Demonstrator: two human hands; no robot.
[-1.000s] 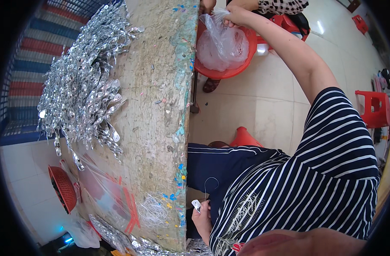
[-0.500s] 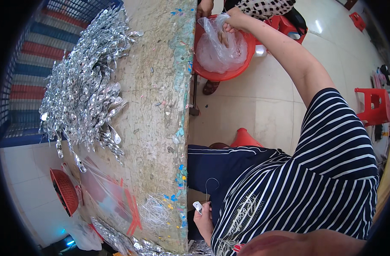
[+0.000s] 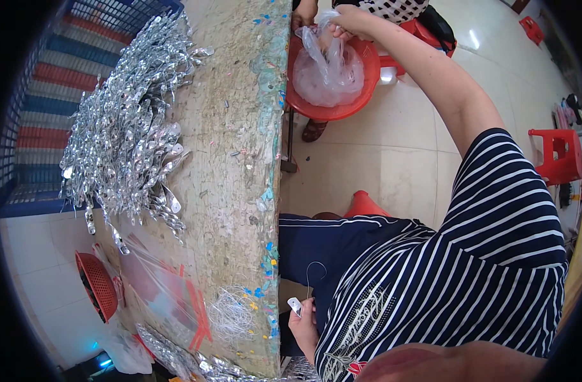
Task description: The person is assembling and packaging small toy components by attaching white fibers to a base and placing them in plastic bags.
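Pinching left hand (image 3: 305, 325): silver tag (image 3: 294, 304) is held near table (image 3: 227, 191).
Right hand (image 3: 349, 23): placed at plastic bag (image 3: 329, 79); grip cannot be told.
Bag: set in red basin (image 3: 373, 65).
Hands: well apart.

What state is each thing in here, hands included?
Left hand: gripping the silvery tag
Thin strand: curved at its far end
Right hand: gripping the clear bag
Clear bag: top bunched, lower part inside the red basin
White threads: loosely tangled on the table
Silvery strips: heaped
Table: worn, flecked with scraps
Red stool: unoccupied
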